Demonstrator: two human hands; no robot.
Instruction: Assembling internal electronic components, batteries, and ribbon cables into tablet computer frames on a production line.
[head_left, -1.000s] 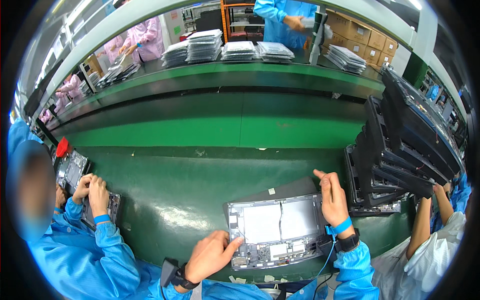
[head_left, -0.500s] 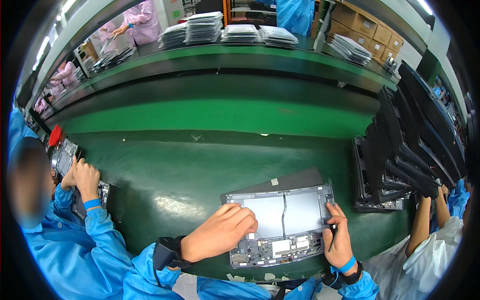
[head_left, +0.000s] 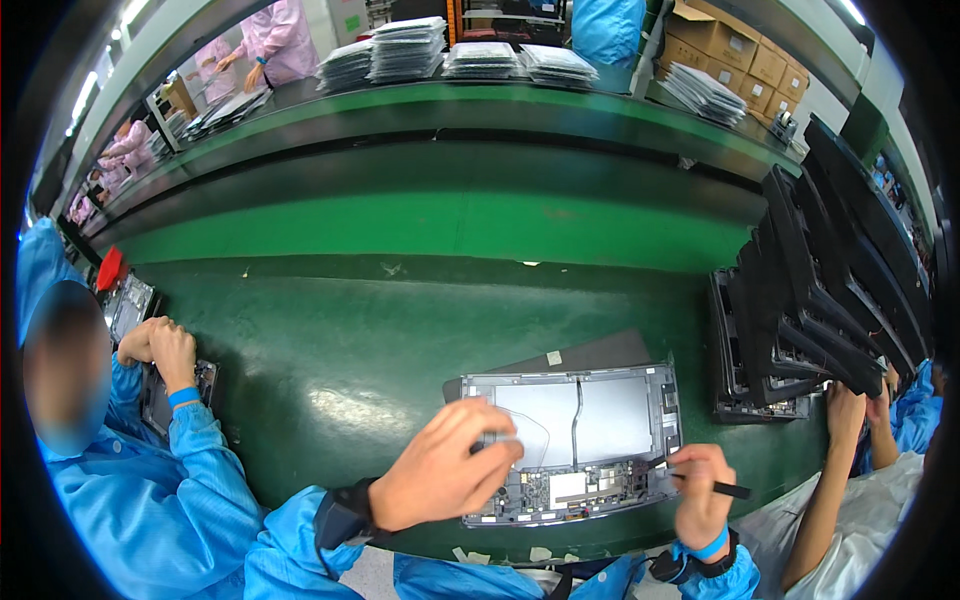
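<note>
An opened flat electronic device [head_left: 610,420] lies before me, with a silver panel above a strip of circuit board [head_left: 590,488] and a dark cable [head_left: 577,425] down its middle. My left hand [head_left: 445,462] hovers over its left edge, slightly blurred, thumb and curled fingers apart. Close to those fingers a thin dark wire [head_left: 545,430] curves across the panel; I cannot tell whether they touch it. My right hand [head_left: 703,490] grips a slim black pen-like tool [head_left: 733,490], whose tip points at the right end of the board. Beneath the device sits a dark flat panel [head_left: 600,350].
Black casings [head_left: 800,270] lean in a tall stack at right, where another person's hands [head_left: 848,405] touch them. At left a co-worker in blue [head_left: 160,480] handles a similar device. Wrapped flat packs [head_left: 408,50] stand on the far raised shelf.
My left hand has lifted, its fingers loosening from a pinch. My right hand has left the device's right edge and swung the black tool sideways over the board. The device has shifted slightly right.
</note>
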